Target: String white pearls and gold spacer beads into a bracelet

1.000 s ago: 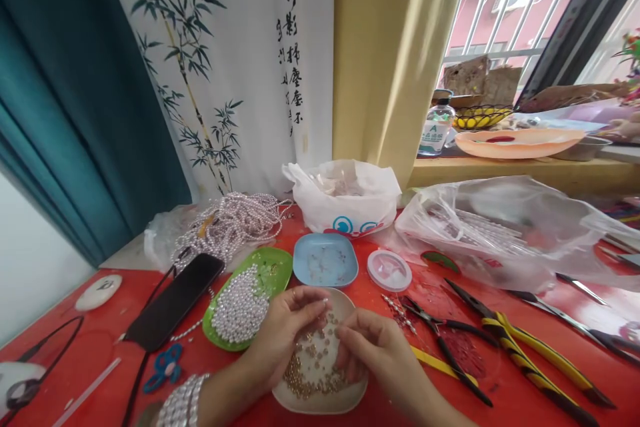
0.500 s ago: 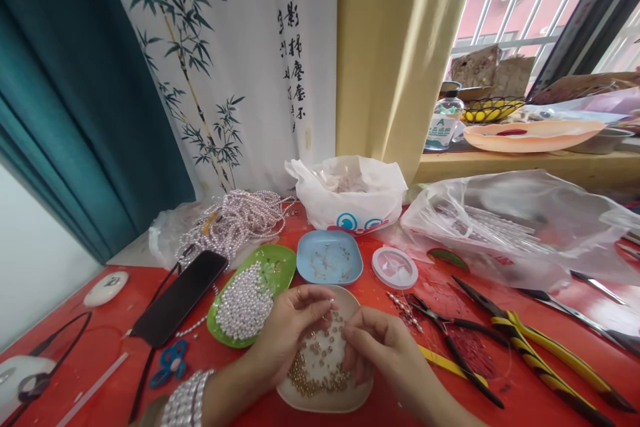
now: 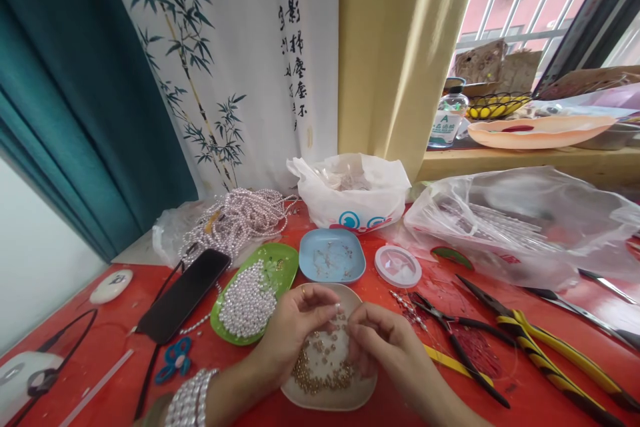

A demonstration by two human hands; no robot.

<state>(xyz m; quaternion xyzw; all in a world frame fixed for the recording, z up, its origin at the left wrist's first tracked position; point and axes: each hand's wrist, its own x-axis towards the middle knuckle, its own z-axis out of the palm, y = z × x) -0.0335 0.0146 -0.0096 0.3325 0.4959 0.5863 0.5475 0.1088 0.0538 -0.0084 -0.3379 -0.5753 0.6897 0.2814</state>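
Both of my hands are over the near half of a cream dish that holds gold beads. My left hand has its thumb and forefinger pinched together above the dish's far left side; a tiny pale glint shows at the tips, too small to name. Opposite it, my right hand is closed in a pinch near the dish's right rim, and whatever it grips is hidden by the fingers. To the left of my left hand lies a green leaf-shaped tray with many white pearl beads.
Behind the dish are a blue tray, a round clear-lidded box and a white plastic bag. Black-handled pliers and yellow-black pliers lie right. A phone and bead strands are left.
The whole view has shifted slightly, with things appearing a little further right. Both hands keep nearly the same pinched pose over the dish.
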